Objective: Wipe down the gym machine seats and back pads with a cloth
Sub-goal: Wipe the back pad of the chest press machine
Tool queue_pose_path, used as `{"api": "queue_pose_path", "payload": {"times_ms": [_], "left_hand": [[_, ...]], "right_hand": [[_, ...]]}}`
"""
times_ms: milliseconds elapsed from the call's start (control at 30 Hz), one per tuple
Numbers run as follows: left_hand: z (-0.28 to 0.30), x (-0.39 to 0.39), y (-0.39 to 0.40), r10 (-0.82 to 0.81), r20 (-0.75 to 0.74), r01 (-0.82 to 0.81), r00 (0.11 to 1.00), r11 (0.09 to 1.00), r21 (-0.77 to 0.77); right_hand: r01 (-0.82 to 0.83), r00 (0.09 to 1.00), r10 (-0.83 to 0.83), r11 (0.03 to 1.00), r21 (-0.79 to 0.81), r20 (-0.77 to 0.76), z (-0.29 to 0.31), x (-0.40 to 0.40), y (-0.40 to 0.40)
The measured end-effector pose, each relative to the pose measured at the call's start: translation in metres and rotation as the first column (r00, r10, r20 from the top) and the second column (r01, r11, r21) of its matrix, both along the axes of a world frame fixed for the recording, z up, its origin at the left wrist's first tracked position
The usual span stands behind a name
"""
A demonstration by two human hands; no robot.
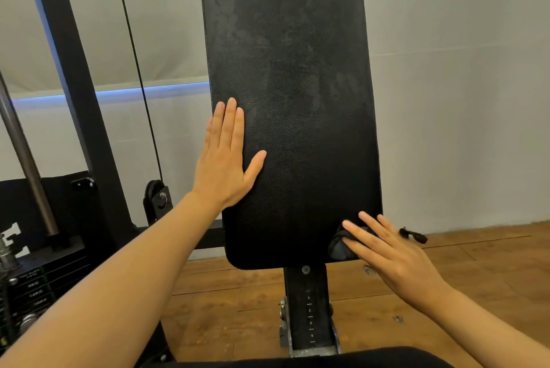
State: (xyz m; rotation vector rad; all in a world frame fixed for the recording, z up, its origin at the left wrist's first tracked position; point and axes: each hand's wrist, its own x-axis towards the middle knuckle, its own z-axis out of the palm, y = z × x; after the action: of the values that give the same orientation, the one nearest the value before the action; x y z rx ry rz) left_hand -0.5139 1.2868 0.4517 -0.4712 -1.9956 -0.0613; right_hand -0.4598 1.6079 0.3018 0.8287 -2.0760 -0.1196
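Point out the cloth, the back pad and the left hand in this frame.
cloth (339, 245): head view, on the dark bunched fabric showing beside the right hand's fingers.
back pad (297, 99): head view, on the middle of its black surface.
left hand (223, 165): head view, on the back of the hand.

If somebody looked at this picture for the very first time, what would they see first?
First, the tall black back pad standing upright in the middle, with pale smeary patches on its upper part. Next, the left hand lying flat with straight fingers on the pad's left edge. Then the right hand pressing a dark cloth against the pad's bottom right corner.
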Motion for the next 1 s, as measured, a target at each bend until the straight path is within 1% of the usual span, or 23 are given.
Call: {"api": "queue_pose_path", "payload": {"times_ms": [133,300,400,467,533,567,667,800,833,900,1000], "left_hand": [[-0.001,0.000,0.003,0.004,0.003,-0.004,1.000,0.999,0.050],[-0.003,0.001,0.005,-0.002,-0.013,0.003,1.000,0.998,0.058],[-0.001,0.001,0.003,0.000,-0.014,0.001,1.000,0.999,0.054],[-0.001,0.001,0.003,-0.001,-0.010,0.001,1.000,0.999,0.054],[-0.002,0.001,0.004,-0.011,-0.004,0.011,1.000,0.999,0.052],[-0.002,0.001,0.004,-0.015,-0.003,0.016,1.000,0.998,0.053],[-0.002,0.001,0.002,-0.025,0.004,0.025,1.000,0.998,0.057],[0.000,0.003,-0.001,-0.050,0.028,0.049,0.998,0.998,0.036],[0.000,0.003,-0.002,-0.055,0.034,0.054,0.998,0.998,0.027],[0.001,0.004,-0.005,-0.061,0.051,0.061,0.997,0.998,0.009],[0.003,0.007,-0.010,-0.056,0.082,0.058,0.995,0.998,-0.020]], "right_hand": [[-0.080,0.997,0.081,0.990,-0.117,0.005,-0.005,-0.001,-0.019],[-0.138,0.990,0.139,0.977,-0.163,-0.004,0.011,-0.005,-0.070],[-0.183,0.983,0.183,0.977,-0.106,-0.017,0.018,-0.010,-0.084],[-0.189,0.981,0.190,0.982,0.017,-0.033,0.015,-0.012,-0.070],[-0.147,0.987,0.155,0.979,0.142,-0.050,0.006,-0.011,-0.047],[-0.117,0.991,0.128,0.978,0.174,-0.051,0.003,-0.010,-0.037],[-0.069,0.995,0.081,0.981,0.180,-0.059,-0.003,-0.010,-0.013],[-0.147,0.981,0.167,0.971,0.186,-0.096,0.014,-0.016,-0.011],[-0.169,0.976,0.188,0.971,0.170,-0.107,0.024,-0.020,-0.013],[-0.185,0.970,0.193,0.980,0.067,-0.144,0.053,-0.030,-0.020],[-0.150,0.965,0.123,0.983,-0.102,-0.233,0.113,-0.050,-0.036]]}}
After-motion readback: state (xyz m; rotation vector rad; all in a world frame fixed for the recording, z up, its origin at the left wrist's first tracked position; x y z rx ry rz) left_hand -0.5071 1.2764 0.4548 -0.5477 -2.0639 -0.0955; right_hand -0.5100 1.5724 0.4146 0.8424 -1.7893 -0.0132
